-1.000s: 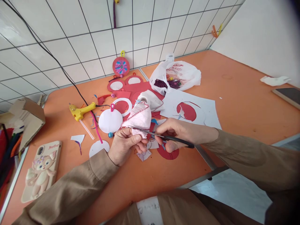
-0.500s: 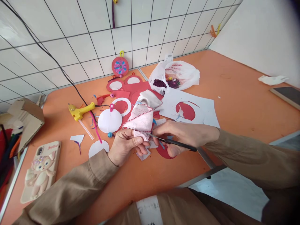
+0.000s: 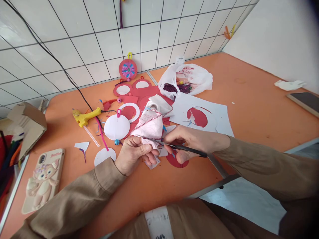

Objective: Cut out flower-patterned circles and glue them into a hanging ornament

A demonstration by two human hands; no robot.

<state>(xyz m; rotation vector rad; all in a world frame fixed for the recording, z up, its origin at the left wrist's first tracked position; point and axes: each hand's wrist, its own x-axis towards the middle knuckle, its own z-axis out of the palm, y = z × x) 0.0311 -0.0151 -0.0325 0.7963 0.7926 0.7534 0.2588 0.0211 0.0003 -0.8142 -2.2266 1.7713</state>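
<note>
My left hand (image 3: 136, 152) pinches the near edge of a pale pink cloth (image 3: 150, 124) with red stitching between thumb and fingers. My right hand (image 3: 193, 142) is closed around a pair of black-handled scissors (image 3: 185, 148), whose blades point left and lie at the cloth's edge beside my left fingertips. Under and behind the cloth are red paper sheets (image 3: 156, 91). A white paper disc (image 3: 116, 127) with a pink loop lies left of the cloth, near a white ring (image 3: 136, 113) and a blue bell (image 3: 117, 142). A red disc (image 3: 177, 159) is partly under my right hand.
A yellow glue gun (image 3: 86, 117) and a phone in a cartoon case (image 3: 45, 181) lie at left, near a cardboard box (image 3: 31, 127). Behind are a plastic bag (image 3: 196, 78) and a decorated red disc (image 3: 128, 69). White paper (image 3: 219, 116) with a hole lies right.
The scissors and my right hand have shifted slightly left, and the blades now reach further across the cloth's edge. My left hand keeps its hold.
</note>
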